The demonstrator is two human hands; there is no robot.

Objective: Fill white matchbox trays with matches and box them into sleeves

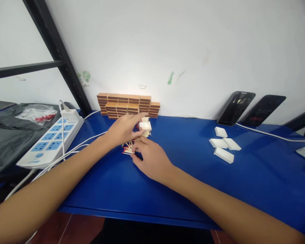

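Note:
My left hand (124,129) is closed around a small white matchbox tray (145,126), its thumb at the near side and its fingers over the far side. Loose red-tipped matches (127,149) lie in a heap under and beside the tray. At the near edge of that heap, my right hand (154,156) has its thumb and forefinger pinched together on some matches. How many it grips is hidden by the fingers. Just behind both hands, brown matchboxes (122,105) stand stacked against the wall.
Several white trays (223,155) lie on the blue table (188,193) to the right. Two dark phones (237,107) lean on the wall behind them. At left are a white power strip (52,135) with cables and a plastic bag (37,113) on dark cloth.

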